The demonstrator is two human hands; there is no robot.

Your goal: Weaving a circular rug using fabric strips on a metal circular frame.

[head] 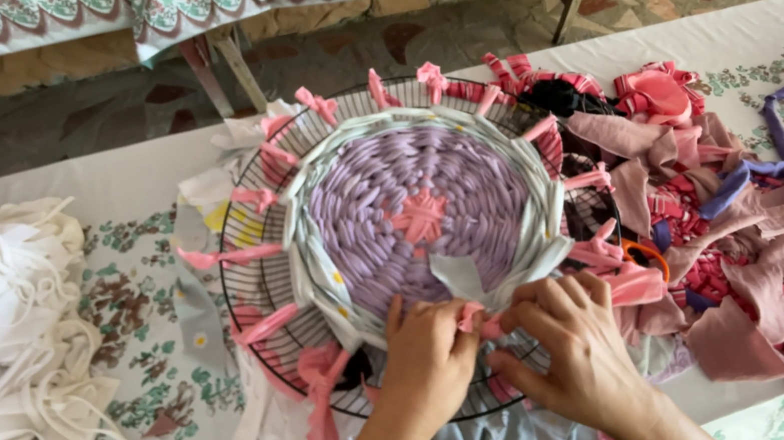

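Left hand [428, 361] and right hand [570, 348] meet at the six o'clock edge of the round wire frame [256, 298]; I read both as pinched narrow on one pink strip [474, 318], the left thumb and fingers closed over its near end, the right fingertips gripping it just beside. That strip lies between the two hands, at roughly one o'clock from the left and ten o'clock from the right, its long axis running outward from the woven disc toward the rim. I judge the left hand slightly the nearer, though both touch it. The woven mat [416, 212] fills the frame: a lilac spiral with a pink knot [420, 216] at centre and a pale blue-white border [317, 260], whose loose end [460, 277] stands up at twelve o'clock of the hands, touching the strip's inner end and partly crowding it. Other pink strips [253, 198] radiate to the rim all round. At three o'clock of the frame lies a heap of pink, red-checked and purple scraps [748, 244], with orange scissor handles [647, 252] half buried near the right hand. At nine o'clock sits a pile of white cloth [3, 332] on the flowered tablecloth [134, 294].
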